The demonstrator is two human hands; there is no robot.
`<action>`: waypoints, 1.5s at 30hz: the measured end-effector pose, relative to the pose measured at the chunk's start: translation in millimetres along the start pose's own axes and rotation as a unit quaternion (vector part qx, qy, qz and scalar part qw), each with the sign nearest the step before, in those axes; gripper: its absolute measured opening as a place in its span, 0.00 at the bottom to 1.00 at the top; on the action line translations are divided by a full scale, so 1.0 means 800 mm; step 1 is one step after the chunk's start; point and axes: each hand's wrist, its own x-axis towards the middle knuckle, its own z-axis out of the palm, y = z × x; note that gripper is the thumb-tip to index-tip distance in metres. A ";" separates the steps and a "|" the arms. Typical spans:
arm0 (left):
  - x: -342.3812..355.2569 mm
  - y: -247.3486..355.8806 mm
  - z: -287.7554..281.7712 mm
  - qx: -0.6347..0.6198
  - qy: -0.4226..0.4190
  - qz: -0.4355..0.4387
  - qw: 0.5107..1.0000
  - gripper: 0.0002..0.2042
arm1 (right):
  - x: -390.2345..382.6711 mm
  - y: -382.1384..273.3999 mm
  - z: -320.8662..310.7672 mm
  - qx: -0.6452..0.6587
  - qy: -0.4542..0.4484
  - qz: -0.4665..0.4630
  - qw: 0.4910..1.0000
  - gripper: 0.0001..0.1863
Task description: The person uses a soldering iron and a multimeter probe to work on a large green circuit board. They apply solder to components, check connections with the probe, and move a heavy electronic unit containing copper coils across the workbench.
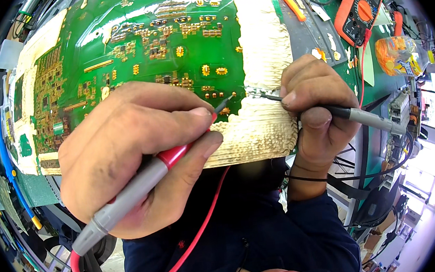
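A green circuit board (169,42) with gold components and a thick, ridged cream coating along its edges fills the middle of the view. My left hand (132,153) is closed on a red-and-grey test probe (144,177), whose tip is at small pads near the board's right coated band. My right hand (322,107) grips a black-and-grey test probe (364,119), its tip pointing left onto a narrow exposed metal patch in that band. I cannot tell whether either tip touches. A red lead loops down from the left probe; a black lead runs from the right one.
An orange multimeter (360,7) lies at the upper right, beside an orange-filled clear package (397,55). An orange-handled tool (288,0) sits behind the board. A blue tool (7,157) lies at the left on the green bench mat (48,193), among assorted boards and cables.
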 end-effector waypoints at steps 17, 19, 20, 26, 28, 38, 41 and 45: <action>0.002 0.000 -0.001 0.000 -0.011 0.004 1.000 0.11 | 0.002 0.005 0.002 -0.020 -0.010 -0.050 0.999 0.25; 0.002 0.000 -0.002 0.006 -0.018 0.007 1.000 0.11 | 0.002 0.004 0.002 -0.029 -0.016 -0.055 0.998 0.24; 0.003 0.000 -0.002 0.004 -0.019 0.005 1.000 0.12 | 0.002 0.003 0.003 -0.031 -0.016 -0.056 0.998 0.23; 0.006 0.000 -0.005 -0.001 -0.032 0.007 0.999 0.13 | 0.006 0.001 -0.001 -0.041 -0.049 -0.077 0.995 0.20; 0.006 0.001 -0.007 -0.003 -0.038 0.004 0.999 0.13 | 0.009 0.002 -0.002 -0.043 -0.064 -0.083 0.994 0.20; 0.005 0.006 0.005 0.003 0.012 -0.002 1.000 0.11 | 0.015 -0.003 -0.012 -0.025 -0.098 -0.055 0.993 0.15; 0.006 0.012 0.015 0.022 0.061 -0.019 0.998 0.14 | 0.017 -0.005 -0.016 -0.025 -0.106 -0.052 0.993 0.15; 0.007 0.017 0.015 0.032 0.051 -0.026 0.998 0.13 | 0.018 -0.006 -0.015 -0.027 -0.106 -0.054 0.993 0.13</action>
